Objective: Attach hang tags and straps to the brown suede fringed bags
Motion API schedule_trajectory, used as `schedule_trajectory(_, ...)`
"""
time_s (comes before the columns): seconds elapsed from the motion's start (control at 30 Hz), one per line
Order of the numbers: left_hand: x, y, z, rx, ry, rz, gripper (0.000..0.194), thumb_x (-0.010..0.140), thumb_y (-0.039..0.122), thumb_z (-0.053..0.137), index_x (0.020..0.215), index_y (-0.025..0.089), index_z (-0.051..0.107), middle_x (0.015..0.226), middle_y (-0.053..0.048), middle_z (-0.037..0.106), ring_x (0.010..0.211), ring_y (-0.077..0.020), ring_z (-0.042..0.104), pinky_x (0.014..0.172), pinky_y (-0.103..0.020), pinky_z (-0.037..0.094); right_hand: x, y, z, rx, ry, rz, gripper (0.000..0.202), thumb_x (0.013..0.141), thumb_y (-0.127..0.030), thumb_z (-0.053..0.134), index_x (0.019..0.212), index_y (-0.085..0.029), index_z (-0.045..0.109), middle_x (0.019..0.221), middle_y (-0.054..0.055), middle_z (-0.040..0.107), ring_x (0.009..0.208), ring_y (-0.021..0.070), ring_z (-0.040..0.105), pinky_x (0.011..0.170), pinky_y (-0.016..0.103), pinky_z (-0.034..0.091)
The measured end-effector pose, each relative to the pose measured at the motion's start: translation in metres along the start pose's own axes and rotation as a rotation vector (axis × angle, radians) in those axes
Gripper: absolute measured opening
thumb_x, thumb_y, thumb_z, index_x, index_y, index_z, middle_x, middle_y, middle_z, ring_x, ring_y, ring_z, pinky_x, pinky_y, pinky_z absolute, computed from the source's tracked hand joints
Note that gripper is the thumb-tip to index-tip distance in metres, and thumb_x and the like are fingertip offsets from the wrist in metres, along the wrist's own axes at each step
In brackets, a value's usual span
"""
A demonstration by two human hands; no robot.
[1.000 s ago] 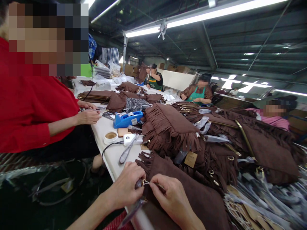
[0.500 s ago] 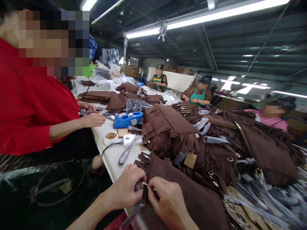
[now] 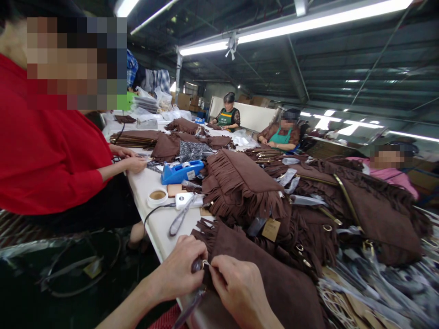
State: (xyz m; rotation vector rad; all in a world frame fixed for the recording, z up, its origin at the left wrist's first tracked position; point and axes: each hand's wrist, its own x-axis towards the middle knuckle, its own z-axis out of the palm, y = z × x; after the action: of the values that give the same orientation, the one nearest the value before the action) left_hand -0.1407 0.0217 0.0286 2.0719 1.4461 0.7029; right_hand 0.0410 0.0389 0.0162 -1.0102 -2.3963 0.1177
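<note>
Low in the head view, my left hand [image 3: 181,267] is closed around a dark strap wrapped in clear plastic [image 3: 192,307], whose end hangs below the fist. A small gold metal piece [image 3: 205,263] shows at the strap's end, between my two hands. At this piece, the thumb and forefinger of my right hand [image 3: 242,285] are pinched together. What lies in that pinch is too small to make out. Beneath both hands spreads a brown fringed suede bag [image 3: 270,274] on the white table [image 3: 164,244].
Beyond my hands lie a plastic-wrapped strap [image 3: 178,222], a white box with a black cable [image 3: 184,201], a tape roll [image 3: 157,195] and a blue tape dispenser [image 3: 181,172]. Brown fringed bags [image 3: 240,183] pile up rightward. A co-worker in red [image 3: 58,155] stands left.
My hands stay almost in place, still close together at the metal piece. The red-sleeved co-worker's near hand has drawn back slightly to the left.
</note>
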Motion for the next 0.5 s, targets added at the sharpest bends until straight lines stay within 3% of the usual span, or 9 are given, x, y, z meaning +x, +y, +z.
schedule_trajectory(0.2, 0.000, 0.001, 0.000, -0.001, 0.018, 0.000, 0.017, 0.064, 0.009, 0.051, 0.075, 0.021, 0.047, 0.082, 0.000, 0.056, 0.085, -0.0204, 0.048, 0.080, -0.035, 0.035, 0.000, -0.006, -0.003, 0.014, -0.012, 0.016, 0.017, 0.081, -0.013, 0.053, 0.068, -0.021, 0.060, 0.061, -0.001, 0.068, 0.052, 0.0121, 0.061, 0.053, 0.028, 0.023)
schedule_trajectory(0.5, -0.002, 0.008, -0.004, 0.004, -0.001, -0.029, 0.022, 0.062, 0.009, 0.052, 0.079, 0.022, 0.048, 0.086, -0.001, 0.055, 0.089, -0.0218, 0.046, 0.081, -0.035, 0.036, 0.008, -0.011, -0.012, 0.180, -0.149, 0.241, 0.016, 0.079, -0.015, 0.058, 0.067, -0.022, 0.067, 0.061, -0.002, 0.070, 0.054, 0.0141, 0.062, 0.054, 0.025, 0.028)
